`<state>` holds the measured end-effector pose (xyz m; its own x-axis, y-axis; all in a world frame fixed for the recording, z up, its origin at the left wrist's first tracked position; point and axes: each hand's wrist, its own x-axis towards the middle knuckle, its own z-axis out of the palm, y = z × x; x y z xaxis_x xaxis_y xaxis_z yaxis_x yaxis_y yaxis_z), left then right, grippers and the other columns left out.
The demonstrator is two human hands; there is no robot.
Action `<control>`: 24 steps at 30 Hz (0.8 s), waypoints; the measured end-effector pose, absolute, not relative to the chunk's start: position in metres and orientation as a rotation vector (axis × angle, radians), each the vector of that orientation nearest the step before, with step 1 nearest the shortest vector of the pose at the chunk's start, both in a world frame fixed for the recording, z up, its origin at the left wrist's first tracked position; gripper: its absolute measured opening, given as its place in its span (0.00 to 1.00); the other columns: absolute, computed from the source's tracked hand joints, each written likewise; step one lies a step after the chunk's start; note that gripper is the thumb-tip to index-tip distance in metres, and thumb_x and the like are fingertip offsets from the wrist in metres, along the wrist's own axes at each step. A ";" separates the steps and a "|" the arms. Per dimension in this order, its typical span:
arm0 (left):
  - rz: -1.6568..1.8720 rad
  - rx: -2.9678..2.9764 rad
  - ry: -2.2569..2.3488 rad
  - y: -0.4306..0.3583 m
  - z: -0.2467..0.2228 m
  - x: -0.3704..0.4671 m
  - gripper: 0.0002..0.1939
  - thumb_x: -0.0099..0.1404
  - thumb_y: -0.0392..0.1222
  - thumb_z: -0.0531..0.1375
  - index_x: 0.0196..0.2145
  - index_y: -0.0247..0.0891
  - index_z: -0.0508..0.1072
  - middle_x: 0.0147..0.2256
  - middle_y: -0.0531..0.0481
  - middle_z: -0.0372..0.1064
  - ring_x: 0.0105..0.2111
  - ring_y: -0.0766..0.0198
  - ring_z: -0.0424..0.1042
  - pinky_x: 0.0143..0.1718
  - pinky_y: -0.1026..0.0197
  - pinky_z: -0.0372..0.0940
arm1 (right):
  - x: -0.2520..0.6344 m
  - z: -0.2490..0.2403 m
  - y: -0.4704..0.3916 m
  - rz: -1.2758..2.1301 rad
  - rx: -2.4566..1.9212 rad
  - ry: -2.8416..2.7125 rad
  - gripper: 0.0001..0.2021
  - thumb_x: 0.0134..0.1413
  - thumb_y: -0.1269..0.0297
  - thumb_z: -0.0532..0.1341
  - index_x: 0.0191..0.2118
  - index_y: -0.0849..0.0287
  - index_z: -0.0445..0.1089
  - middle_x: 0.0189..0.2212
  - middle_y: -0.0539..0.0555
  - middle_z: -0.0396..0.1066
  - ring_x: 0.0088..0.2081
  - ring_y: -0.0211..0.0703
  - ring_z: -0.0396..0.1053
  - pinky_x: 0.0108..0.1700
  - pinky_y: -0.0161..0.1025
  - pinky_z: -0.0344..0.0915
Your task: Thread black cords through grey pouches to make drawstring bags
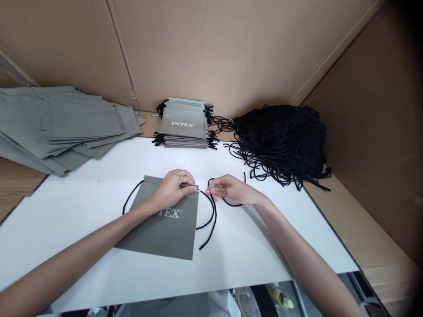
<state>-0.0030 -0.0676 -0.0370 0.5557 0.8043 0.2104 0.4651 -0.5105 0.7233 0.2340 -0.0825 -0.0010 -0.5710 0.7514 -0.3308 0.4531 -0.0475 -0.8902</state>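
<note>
A grey fabric drawstring bag (pixel 168 240) with white INTEX lettering lies flat on the white table. My left hand (pixel 172 188) is closed on its top right corner, thumb and fingers pinching the hem, and covers part of the lettering. Just right of that corner, my right hand (pixel 229 188) pinches a thin, pale needle-like wire (pixel 208 191) that runs toward the hem opening. Black cord (pixel 214 218) hangs below the right fingers, its ends resting on the table. More cord (pixel 127 200) loops out from the bag's top left. Inside the hem, the cord is hidden.
Grey bag pieces (pixel 82 121) are piled at the back left. A stack of corded INTEX bags (pixel 185 115) stands at the back middle. A heap of black cords (pixel 280 141) fills the back right. Cardboard walls (pixel 205 53) enclose the white table (pixel 158 281).
</note>
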 end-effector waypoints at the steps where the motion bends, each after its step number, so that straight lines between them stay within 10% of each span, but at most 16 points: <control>1: 0.719 2.177 1.009 -0.068 -0.038 -0.002 0.07 0.64 0.45 0.64 0.30 0.41 0.77 0.38 0.50 0.77 0.42 0.56 0.72 0.49 0.53 0.63 | 0.230 -0.002 -0.083 1.661 -1.278 -1.964 0.16 0.58 0.53 0.60 0.36 0.63 0.74 0.25 0.51 0.72 0.25 0.36 0.61 0.28 0.35 0.56; 8: 0.754 2.115 1.049 -0.069 -0.036 -0.003 0.07 0.64 0.44 0.65 0.29 0.42 0.77 0.38 0.51 0.77 0.42 0.56 0.73 0.49 0.51 0.63 | 0.280 0.026 -0.081 1.426 -1.492 -2.063 0.15 0.58 0.54 0.62 0.44 0.60 0.74 0.36 0.56 0.77 0.39 0.44 0.72 0.41 0.39 0.64; 24: 0.767 2.136 1.117 -0.071 -0.036 -0.007 0.06 0.64 0.43 0.65 0.30 0.40 0.77 0.38 0.51 0.77 0.42 0.56 0.72 0.50 0.50 0.62 | 0.260 0.009 -0.079 1.478 -1.452 -2.021 0.14 0.56 0.56 0.62 0.26 0.62 0.72 0.21 0.50 0.70 0.25 0.36 0.61 0.30 0.36 0.56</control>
